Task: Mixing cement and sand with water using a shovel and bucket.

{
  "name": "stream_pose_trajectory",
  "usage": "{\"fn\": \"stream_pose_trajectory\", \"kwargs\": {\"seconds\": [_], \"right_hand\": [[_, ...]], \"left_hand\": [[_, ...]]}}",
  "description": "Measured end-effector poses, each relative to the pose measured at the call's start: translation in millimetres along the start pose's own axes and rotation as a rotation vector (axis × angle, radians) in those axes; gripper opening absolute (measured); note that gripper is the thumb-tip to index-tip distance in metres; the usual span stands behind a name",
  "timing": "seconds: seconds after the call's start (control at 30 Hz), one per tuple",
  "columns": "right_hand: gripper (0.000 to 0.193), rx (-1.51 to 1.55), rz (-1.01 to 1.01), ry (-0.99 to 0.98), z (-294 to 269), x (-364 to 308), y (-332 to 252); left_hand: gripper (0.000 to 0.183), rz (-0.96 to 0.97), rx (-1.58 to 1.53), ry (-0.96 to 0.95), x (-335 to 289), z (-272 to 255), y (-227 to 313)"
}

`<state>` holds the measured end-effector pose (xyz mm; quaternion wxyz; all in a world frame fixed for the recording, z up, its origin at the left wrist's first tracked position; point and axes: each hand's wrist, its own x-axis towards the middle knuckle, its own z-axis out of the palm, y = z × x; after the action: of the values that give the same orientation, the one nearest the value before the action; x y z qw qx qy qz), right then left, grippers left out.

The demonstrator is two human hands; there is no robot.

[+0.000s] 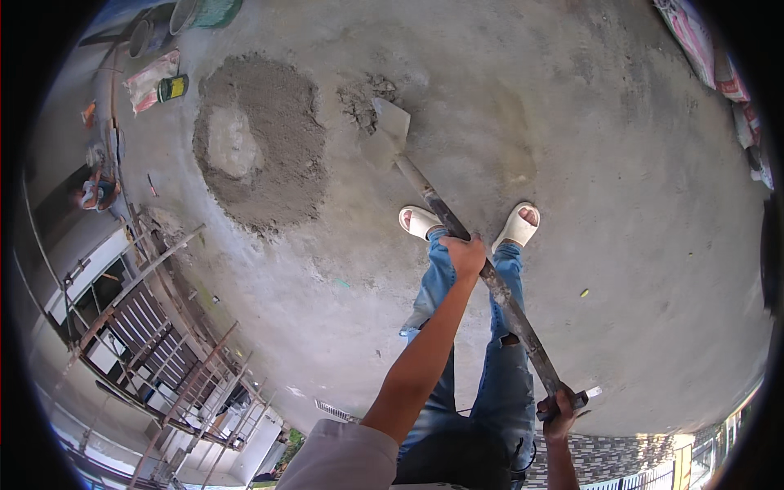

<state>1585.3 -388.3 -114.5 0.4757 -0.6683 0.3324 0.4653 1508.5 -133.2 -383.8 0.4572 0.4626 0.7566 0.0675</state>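
Note:
A long-handled shovel [517,310] slants across the view in both my hands. My left hand [465,256] is wrapped round the middle of its dark shaft. My right hand [559,415] grips the crosspiece at the handle's upper end. The pale shovel blade [393,122] is low at the floor, beside a small clump of wet grey mortar [359,100]. To its left lies a wide ring of grey mortar mix [286,155], with a lighter, wet-looking patch [232,143] inside it.
Concrete floor [637,229] spreads around my sandalled feet. Far left are a torn sack [153,82], a dark green can [172,88] and a bucket [140,38]. Bags [690,37] line the far right edge. Wooden scaffolding [175,359] stands left; a person [100,191] is beyond the floor's left edge.

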Motion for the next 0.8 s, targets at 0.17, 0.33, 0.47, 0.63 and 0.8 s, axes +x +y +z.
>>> {"fn": "stream_pose_trajectory", "kwargs": {"seconds": [0.17,0.33,0.47,0.63,0.8], "right_hand": [[0.05,-0.6,-0.712,-0.191,-55.7,-11.8,15.0],[0.046,-0.967,-1.122,-0.488,-72.7,-6.9,-15.3],[0.061,-1.014,-1.227,-0.653,-29.4,26.1,-35.9],[0.061,-1.095,-1.089,-0.593,34.1,68.3,-2.4],[0.054,-1.136,-1.299,-0.636,22.9,64.6,-8.6]], "left_hand": [[0.031,-0.304,-0.431,-0.213,-38.8,-21.3,37.7],[0.013,-0.523,-0.934,-0.336,-66.3,-44.7,73.4],[0.01,-0.418,-1.129,-0.411,-36.5,-68.0,87.6],[0.011,-0.438,-1.009,-0.32,55.0,-63.6,47.7],[0.011,-0.417,-1.184,-0.418,41.0,-74.1,44.9]]}}
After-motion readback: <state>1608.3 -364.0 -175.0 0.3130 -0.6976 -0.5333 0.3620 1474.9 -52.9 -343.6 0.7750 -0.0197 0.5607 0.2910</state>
